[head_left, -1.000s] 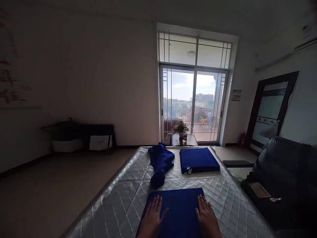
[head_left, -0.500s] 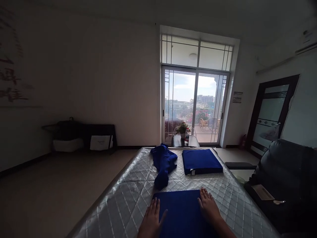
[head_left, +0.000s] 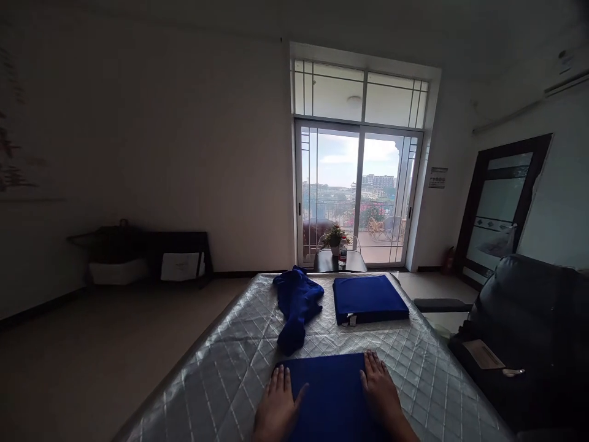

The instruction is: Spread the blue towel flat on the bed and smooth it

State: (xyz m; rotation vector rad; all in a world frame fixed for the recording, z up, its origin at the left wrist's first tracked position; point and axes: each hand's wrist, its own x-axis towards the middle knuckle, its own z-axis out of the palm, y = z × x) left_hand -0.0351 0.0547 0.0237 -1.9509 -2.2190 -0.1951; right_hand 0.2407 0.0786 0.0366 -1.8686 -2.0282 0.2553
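A flat folded blue cloth (head_left: 327, 393) lies at the near end of the quilted silver table cover (head_left: 230, 362). Resting on its left edge is my left hand (head_left: 278, 402), fingers stretched forward and thumb apart. My right hand (head_left: 380, 388) lies flat along the opposite edge, its fingertips at the far right corner. Beyond them, a crumpled blue garment (head_left: 297, 307) sprawls on the left. To its right is a neat stack of folded blue fabric (head_left: 370, 299) with a small white tag at its front. The near end of the cloth runs out of view.
Right of the table stands a black armchair (head_left: 519, 325) with a brown card (head_left: 483, 355) on its seat. Past the far edge, a small dark table (head_left: 327, 263) holds a potted plant (head_left: 335, 238) and a bottle (head_left: 343, 253). A white box (head_left: 118, 271) sits by the left wall.
The view has shifted slightly, so the scene sits a little further left. Both hands stay flat on the folded cloth's edges, with hardly any movement against it.
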